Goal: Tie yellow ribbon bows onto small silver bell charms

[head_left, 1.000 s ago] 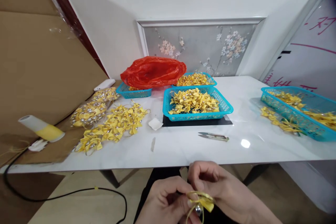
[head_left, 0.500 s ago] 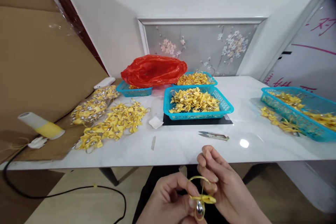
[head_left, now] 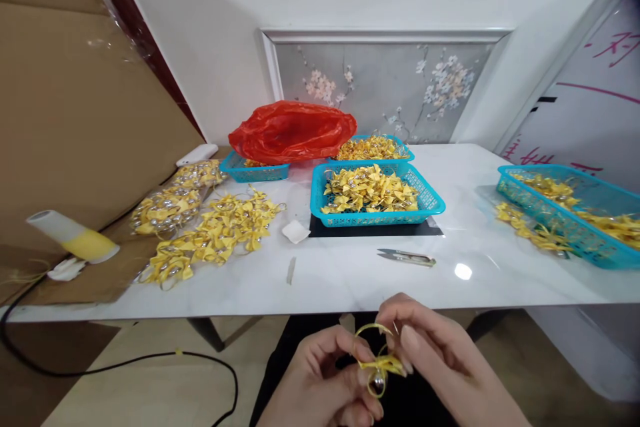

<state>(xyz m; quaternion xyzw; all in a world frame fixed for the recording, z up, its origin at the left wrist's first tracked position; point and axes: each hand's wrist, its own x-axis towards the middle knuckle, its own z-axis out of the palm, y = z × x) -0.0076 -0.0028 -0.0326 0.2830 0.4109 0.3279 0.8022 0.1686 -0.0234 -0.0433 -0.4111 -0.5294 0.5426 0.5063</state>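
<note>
Below the table's front edge, my left hand [head_left: 325,380] and my right hand [head_left: 440,360] both pinch one small yellow ribbon bow [head_left: 381,365]. A gold loop rises from the bow and a small silver bell [head_left: 377,383] hangs under it. The left thumb and forefinger hold the bow's left side; the right fingertips hold its right side. A blue basket [head_left: 426,195] full of yellow bows stands on the white table [head_left: 350,273] straight ahead. Small thread snips [head_left: 406,257] lie on the table just beyond my hands.
A loose pile of yellow bows [head_left: 215,240] and bagged bows [head_left: 165,207] lie at left. A red plastic bag [head_left: 293,130] covers a basket at the back. Another blue basket [head_left: 575,213] stands at the right edge. A glue gun [head_left: 75,240] with a black cable rests on cardboard, far left.
My hands have lifted the bow slightly and the right fingers have closed from spread onto the bow's right side. The loop has become visible above the bow.
</note>
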